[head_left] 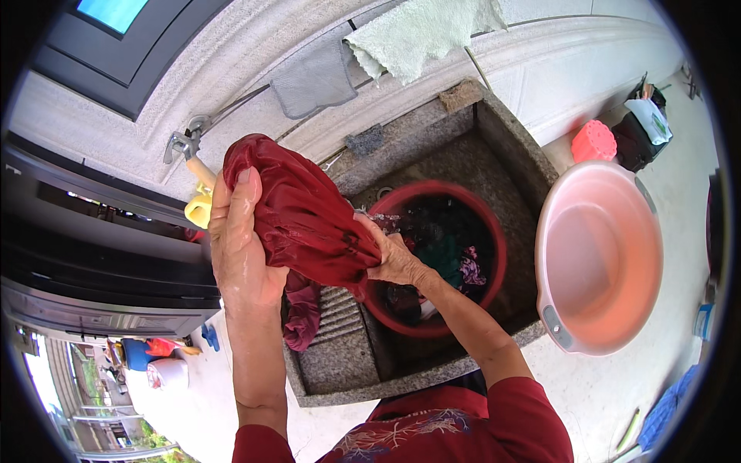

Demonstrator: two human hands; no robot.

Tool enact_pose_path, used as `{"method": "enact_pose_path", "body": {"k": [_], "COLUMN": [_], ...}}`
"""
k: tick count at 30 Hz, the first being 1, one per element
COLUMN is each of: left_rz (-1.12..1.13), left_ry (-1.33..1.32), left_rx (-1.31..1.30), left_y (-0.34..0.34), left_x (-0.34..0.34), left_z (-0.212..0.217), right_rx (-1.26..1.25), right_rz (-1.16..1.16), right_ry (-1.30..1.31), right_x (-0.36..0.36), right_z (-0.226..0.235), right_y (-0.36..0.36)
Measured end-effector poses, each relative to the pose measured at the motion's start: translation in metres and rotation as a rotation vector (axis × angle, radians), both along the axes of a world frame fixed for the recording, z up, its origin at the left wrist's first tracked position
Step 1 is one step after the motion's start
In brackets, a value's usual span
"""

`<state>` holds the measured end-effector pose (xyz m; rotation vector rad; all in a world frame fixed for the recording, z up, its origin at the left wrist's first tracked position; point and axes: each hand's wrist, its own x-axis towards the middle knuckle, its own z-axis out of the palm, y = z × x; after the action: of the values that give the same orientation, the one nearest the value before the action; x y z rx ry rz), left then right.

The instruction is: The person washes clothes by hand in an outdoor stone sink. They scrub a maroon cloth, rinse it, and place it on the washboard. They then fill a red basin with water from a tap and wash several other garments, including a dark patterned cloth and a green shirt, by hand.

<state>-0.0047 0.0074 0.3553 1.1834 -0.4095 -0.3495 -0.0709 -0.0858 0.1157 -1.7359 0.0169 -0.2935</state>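
Note:
A wet, dark red garment (301, 216) is stretched between my two hands, over the left part of the stone sink (513, 147). My left hand (245, 239) grips its upper left end, raised high with the thumb on top of the cloth. Lower down, my right hand (392, 255) is closed on the garment's right end. Just beyond that hand, a red basin (500, 247) stands in the sink, holding dark water and soaked clothes, green and patterned pink among them. A bunched maroon cloth (301, 312) lies on the ribbed washboard (340, 316), partly hidden by the raised garment.
Right of the sink stands a large pink tub (556, 309), with a coral-coloured bucket (593, 142) behind it. A grey cloth (312, 77) and a pale green towel (424, 38) hang along the wall. Near the tap (184, 145) is something yellow (199, 208). A scrubber (364, 140) rests on the sink's rim.

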Motion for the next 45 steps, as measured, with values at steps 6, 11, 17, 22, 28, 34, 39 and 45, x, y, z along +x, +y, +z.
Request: {"method": "enact_pose_path", "body": {"k": [6, 11, 17, 22, 28, 34, 39, 45], "left_rz": [0.114, 0.154, 0.118, -0.119, -0.061, -0.176, -0.450, -0.725], "left_ry": [-0.006, -0.051, -0.128, -0.074, -0.645, 0.594, 1.248, 1.084], "left_rx": [0.154, 0.485, 0.938, 1.236, 1.418, 0.774, 0.168, -0.597], "left_y": [0.012, 0.034, 0.030, 0.038, 0.052, 0.088, 0.085, 0.057], "left_x": [0.013, 0.019, -0.022, -0.017, -0.029, -0.013, -0.012, -0.023], "left_z": [-0.081, -0.236, -0.361, -0.397, -0.370, -0.314, -0.262, -0.223], "right_rx": [-0.022, -0.219, -0.694, -0.647, -0.477, -0.650, -0.575, -0.870], "right_rz": [-0.292, -0.481, -0.465, -0.230, 0.007, 0.028, 0.017, 0.162], "right_ry": [0.032, 0.213, 0.469, 0.443, 0.933, 0.399, -0.070, -0.355], "right_x": [-0.020, -0.040, -0.013, 0.010, 0.038, 0.002, -0.014, -0.047], "right_z": [-0.066, -0.070, -0.124, -0.183, -0.207, -0.030, 0.069, 0.129], "right_y": [-0.040, -0.061, -0.011, -0.012, -0.034, -0.038, -0.020, 0.037]}}
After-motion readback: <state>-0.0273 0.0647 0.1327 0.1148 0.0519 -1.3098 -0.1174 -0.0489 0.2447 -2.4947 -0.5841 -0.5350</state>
